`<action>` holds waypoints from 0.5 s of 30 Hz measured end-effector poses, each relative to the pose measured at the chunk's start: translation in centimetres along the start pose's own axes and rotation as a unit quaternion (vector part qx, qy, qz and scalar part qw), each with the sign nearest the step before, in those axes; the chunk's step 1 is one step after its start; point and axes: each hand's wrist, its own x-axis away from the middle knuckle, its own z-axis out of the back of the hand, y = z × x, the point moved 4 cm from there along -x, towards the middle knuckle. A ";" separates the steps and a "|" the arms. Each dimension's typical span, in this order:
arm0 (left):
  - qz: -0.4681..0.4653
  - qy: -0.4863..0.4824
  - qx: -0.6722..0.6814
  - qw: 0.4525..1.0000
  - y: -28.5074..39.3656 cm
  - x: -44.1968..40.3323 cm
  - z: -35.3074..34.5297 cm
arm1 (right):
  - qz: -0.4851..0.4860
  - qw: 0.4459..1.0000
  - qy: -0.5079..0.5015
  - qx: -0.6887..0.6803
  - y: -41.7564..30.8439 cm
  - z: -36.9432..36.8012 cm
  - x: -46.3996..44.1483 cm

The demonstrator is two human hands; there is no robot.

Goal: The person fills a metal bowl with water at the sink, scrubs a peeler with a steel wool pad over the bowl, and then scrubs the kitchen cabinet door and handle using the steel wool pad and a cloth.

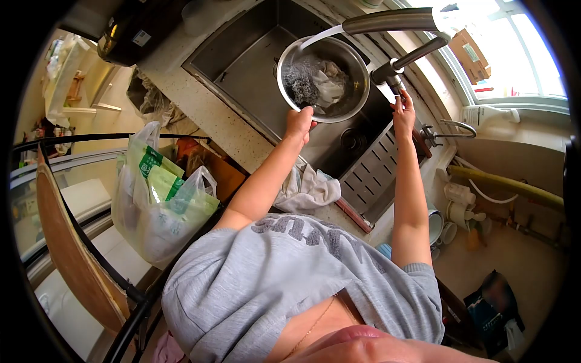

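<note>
A round stainless steel bowl (357, 100) is held over the sink (242, 66), its near rim gripped by my left hand (299, 124). Water streams from the faucet (387, 22) into the bowl and splashes. Inside lies a pale, translucent crumpled thing (330, 83), whose kind I cannot make out. On the right, my right hand (403, 112) has its fingers closed at the faucet's handle (397, 88), near its base.
A slotted metal drain tray (376, 172) sits at the sink's near right end. A white cloth (308, 189) lies on the counter edge. A filled plastic bag (163, 206) hangs at left. A second small tap (445, 132) stands at right, below the window.
</note>
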 end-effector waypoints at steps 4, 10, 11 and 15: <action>0.000 -0.005 -0.024 1.000 -0.2 -0.3 0.1 | -0.005 1.000 -0.007 -0.018 0.4 0.1 -0.1; -0.002 -0.003 -0.005 1.000 0.2 0.2 -0.2 | 0.014 0.999 -0.006 0.032 0.4 0.2 -0.2; -0.003 -0.003 -0.003 1.000 0.3 0.3 -0.3 | 0.008 0.999 -0.011 0.038 0.3 0.2 -0.1; -0.007 -0.001 -0.016 1.000 -0.3 -0.5 0.1 | 0.018 1.000 -0.009 0.014 0.5 0.2 -0.2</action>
